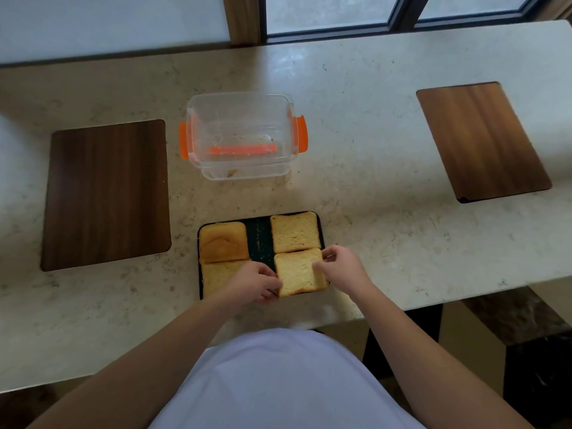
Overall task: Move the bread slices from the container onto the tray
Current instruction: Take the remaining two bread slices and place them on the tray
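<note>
A dark tray lies on the counter right in front of me. Several bread slices rest on it: a crust end piece at the far left, a slice at the far right, a slice at the near left partly under my left hand. Both hands pinch the near right slice: my left hand grips its left edge, my right hand its right edge. Behind the tray stands the clear plastic container with orange clips, holding only crumbs.
A dark wooden board lies on the counter to the left, and a lighter wooden board to the far right. The counter's near edge runs just below the tray. A window frame lines the back.
</note>
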The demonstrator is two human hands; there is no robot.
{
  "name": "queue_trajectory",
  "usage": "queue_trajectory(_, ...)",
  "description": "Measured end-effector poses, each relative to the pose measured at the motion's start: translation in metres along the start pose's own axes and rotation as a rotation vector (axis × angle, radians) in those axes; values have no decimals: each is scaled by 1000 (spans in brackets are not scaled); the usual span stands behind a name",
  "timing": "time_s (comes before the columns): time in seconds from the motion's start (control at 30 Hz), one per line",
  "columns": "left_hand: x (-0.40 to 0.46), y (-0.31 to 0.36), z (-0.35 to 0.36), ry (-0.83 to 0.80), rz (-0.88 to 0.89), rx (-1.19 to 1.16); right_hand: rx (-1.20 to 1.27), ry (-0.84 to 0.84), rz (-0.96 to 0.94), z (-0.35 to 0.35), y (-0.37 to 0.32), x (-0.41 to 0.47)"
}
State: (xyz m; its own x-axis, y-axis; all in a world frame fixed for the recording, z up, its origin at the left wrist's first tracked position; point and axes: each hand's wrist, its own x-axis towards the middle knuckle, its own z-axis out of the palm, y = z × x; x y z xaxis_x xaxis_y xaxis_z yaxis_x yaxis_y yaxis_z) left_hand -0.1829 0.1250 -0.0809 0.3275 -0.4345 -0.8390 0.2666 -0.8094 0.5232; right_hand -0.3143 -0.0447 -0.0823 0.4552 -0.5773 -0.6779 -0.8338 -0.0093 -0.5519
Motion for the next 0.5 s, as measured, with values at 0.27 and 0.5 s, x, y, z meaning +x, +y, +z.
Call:
queue_trajectory(0.27, 12, 3, 12, 114, 5, 53, -264, 133, -103, 7, -1, 0)
queue_trajectory(0.5, 16, -4, 15, 294, 148, 204, -410, 199, -270, 10, 5, -7)
